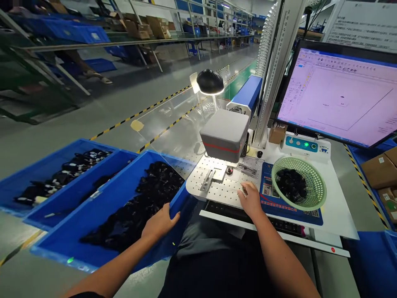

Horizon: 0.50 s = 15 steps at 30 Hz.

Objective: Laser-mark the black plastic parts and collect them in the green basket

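My left hand (160, 221) is at the right rim of a blue bin (77, 219) full of black parts (130, 215), thumb apart from the fingers; no part shows in it. My right hand (249, 198) rests near the front of the perforated metal plate (201, 178), fingers loosely curled; whether something small is between them cannot be made out. Beyond it, a small round part (229, 170) sits on the plate between two metal clamps, below the grey machine head (225, 134). A green basket (319, 188) with black parts stands to the right on a blue mat (279, 207).
A monitor (338, 95) and a control box with a lit green button (307, 145) stand behind the basket. A black lamp (210, 82) is behind the machine head. More blue bins lie at left. A keyboard tray (273, 231) juts out below the table.
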{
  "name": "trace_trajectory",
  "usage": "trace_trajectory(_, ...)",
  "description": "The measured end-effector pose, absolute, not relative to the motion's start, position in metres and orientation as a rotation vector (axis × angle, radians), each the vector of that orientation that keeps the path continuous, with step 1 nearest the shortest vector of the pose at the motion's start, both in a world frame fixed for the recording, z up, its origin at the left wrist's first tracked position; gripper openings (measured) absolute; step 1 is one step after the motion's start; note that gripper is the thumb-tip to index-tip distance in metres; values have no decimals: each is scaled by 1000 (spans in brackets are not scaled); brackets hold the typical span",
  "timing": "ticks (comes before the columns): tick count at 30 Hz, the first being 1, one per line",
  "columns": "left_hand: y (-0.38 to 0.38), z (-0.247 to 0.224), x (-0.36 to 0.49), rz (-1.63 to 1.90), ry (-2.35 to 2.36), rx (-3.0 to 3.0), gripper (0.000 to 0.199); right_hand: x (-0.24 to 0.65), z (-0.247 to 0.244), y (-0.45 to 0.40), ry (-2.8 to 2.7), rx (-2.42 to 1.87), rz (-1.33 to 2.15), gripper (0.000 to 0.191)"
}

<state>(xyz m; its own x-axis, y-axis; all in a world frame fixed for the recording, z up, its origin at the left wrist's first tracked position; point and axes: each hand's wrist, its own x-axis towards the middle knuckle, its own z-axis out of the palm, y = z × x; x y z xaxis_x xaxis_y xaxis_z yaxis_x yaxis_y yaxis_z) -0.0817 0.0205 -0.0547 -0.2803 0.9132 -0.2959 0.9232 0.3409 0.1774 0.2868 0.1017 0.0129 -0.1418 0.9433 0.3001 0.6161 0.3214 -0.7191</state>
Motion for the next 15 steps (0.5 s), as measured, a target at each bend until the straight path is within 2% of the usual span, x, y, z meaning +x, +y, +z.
trace_trajectory(9, 20, -47, -75, -1, 2284, 1579, 66, 287, 13, 101, -1851, -1349, 598, 25)
trace_trajectory(12, 19, -43, -78, 20, 2285, 1554, 63, 286, 13, 102, -1841, -1335, 613, 25)
trace_trajectory(15, 16, -41, -79, 37, 2290, 1495, 50, 284, 15, 101, -1808, -1373, 616, 26)
